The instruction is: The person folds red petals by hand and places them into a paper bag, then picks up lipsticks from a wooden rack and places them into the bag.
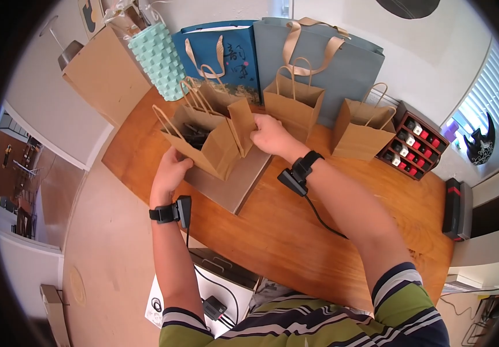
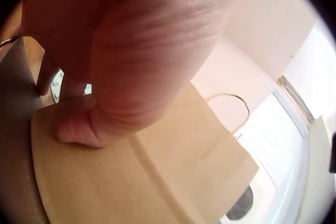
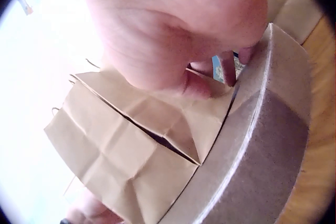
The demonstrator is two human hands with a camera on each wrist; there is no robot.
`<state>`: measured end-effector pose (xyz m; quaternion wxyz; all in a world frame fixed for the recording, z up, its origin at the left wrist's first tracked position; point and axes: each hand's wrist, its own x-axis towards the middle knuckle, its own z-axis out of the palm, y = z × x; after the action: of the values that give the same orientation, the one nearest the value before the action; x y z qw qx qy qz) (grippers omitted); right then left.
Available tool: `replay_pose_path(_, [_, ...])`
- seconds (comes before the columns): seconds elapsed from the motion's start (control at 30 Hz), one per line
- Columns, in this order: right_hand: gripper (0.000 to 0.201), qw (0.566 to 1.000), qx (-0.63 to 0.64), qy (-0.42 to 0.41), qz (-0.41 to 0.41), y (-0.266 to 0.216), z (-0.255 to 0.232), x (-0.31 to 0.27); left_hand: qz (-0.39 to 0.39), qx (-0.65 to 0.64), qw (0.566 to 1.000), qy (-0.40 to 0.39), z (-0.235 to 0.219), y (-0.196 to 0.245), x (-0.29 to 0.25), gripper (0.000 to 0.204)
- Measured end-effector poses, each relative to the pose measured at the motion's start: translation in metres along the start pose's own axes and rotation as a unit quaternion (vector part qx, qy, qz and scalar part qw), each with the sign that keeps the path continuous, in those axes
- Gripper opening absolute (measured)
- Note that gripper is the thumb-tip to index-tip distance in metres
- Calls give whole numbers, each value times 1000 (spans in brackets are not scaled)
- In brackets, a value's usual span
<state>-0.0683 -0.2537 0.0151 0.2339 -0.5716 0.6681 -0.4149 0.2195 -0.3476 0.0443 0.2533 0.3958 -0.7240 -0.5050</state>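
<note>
Two brown kraft-paper bags stand side by side on a flat brown cardboard piece point(image 1: 235, 188). My left hand point(image 1: 172, 170) grips the near paper bag point(image 1: 213, 155) low at its left end. In the left wrist view the thumb point(image 2: 79, 130) presses on its side, while the fingers reach round the far side. Dark contents point(image 1: 194, 136) show inside this bag. My right hand point(image 1: 273, 137) grips the far paper bag point(image 1: 242, 126) at its right end. The right wrist view shows its thumb point(image 3: 195, 86) against the paper, with fingertips bent behind. A narrow gap separates the bags there.
Behind stand a blue gift bag point(image 1: 232, 58), a grey gift bag point(image 1: 347, 63) and a mint-green textured vase point(image 1: 159, 63). More kraft bags point(image 1: 298, 107) point(image 1: 359, 130) and a wooden rack of red, black and white pieces point(image 1: 412, 141) occupy the wooden table's point(image 1: 295, 220) right side.
</note>
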Motion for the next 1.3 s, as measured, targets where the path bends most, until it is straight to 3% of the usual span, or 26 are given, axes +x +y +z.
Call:
replay_pose_path(0.13, [54, 1000, 10, 8, 13, -7, -5, -20, 13, -39, 999, -31, -1, -15, -2, 44])
replay_pose_path(0.33, [48, 999, 34, 38, -18, -3, -16, -47, 3, -32, 999, -28, 13, 2, -19, 37])
replay_pose_path(0.43, [42, 976, -9, 187, -112, -3, -22, -70, -5, -36, 999, -20, 17, 10, -23, 33])
replay_pose_path(0.53, [47, 968, -20, 240, -73, -16, -49, -97, -9, -25, 999, -20, 14, 2, -19, 36])
replay_pose_path(0.63, [55, 951, -109, 287, -34, -23, -77, -105, 13, -38, 999, -21, 12, -8, -14, 41])
replay_pose_path(0.73, [63, 965, -177, 195, 4, -16, -94, -97, 62, -75, 995, 4, 19, -14, -17, 46])
replay_pose_path(0.77, [46, 967, -156, 200, 0, -19, -94, -94, 83, -89, 992, 18, 20, -14, -19, 47])
replay_pose_path(0.87, [23, 944, -175, 267, -81, -14, -90, -97, 61, -56, 993, 86, 16, -20, -29, 50])
replay_pose_path(0.93, [14, 945, -179, 263, -79, -16, -82, -112, 46, -66, 992, 98, 17, -26, -34, 52])
replay_pose_path(1.1, [11, 947, -174, 256, -83, -9, -67, -138, 55, -55, 995, 66, 21, -29, -38, 54])
replay_pose_path(1.2, [11, 949, -157, 260, -86, -8, -68, -143, 39, -53, 990, 126, 28, -31, -40, 52])
replay_pose_path(1.3, [11, 938, -145, 296, -108, -17, -74, -147, 137, -110, 959, 223, 26, -38, -43, 46])
